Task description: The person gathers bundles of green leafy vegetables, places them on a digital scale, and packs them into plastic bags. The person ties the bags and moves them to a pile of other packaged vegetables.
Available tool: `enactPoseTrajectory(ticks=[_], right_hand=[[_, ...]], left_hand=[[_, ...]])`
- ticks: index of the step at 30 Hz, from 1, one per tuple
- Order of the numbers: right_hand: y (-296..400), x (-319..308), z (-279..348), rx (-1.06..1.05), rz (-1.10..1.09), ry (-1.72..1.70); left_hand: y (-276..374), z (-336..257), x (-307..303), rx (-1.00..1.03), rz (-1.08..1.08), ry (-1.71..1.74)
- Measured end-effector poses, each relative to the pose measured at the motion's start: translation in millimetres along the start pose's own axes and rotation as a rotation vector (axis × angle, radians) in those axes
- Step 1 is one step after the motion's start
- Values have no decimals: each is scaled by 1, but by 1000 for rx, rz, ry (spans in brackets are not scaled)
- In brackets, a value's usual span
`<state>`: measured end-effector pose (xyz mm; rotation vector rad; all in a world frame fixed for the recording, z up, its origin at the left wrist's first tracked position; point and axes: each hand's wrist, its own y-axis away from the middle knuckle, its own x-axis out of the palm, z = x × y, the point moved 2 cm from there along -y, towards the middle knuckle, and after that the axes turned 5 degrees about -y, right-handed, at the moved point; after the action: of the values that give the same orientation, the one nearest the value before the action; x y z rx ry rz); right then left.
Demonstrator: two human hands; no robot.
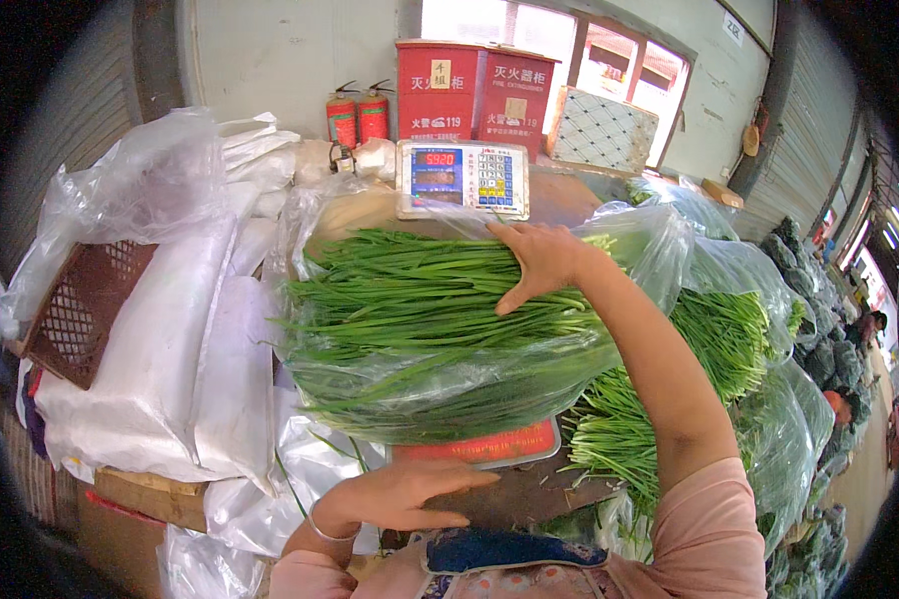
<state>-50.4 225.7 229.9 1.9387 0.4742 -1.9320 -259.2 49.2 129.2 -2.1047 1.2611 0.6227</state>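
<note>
Long green leafy stalks, likely garlic chives (419, 292), lie sideways in an open clear plastic bag (449, 397). The bag rests on a digital scale, whose red platform (487, 445) shows beneath its near side. Behind the bag stands the scale's lit display panel (462, 180). My right hand (551, 262) lies on top of the stalks at their right part, thumb and fingers spread. My left hand (412, 494) hovers near the platform's front edge with fingers apart, holding nothing. A bangle circles its wrist.
More cut green bundles (719, 337) in clear bags lie at the right. White wrapped packs (142, 359) and a brown plastic crate (90, 307) fill the left. Fire extinguishers (372, 120) and red cabinets (476, 93) stand behind. People and filled bags are in the far right background.
</note>
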Motion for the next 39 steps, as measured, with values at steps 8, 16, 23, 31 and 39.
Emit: enactPoseTrajectory(ticks=[8,16,23,31,39], right_hand=[[23,-14,0,-41,-140,9],[61,-48,-48,404,-495,370],[153,-28,-172,694,-259,-307],[68,-70,-119,347,-1069,-1480],[134,-80,-93,124,-899,-1533]], left_hand=[[-56,-12,-53,227,-295,-354],[-154,50,-94,27,-542,-954],[-179,103,-81,-201,-264,-933],[-169,97,-71,-200,-156,-970],[-186,133,-117,-468,-167,-708]])
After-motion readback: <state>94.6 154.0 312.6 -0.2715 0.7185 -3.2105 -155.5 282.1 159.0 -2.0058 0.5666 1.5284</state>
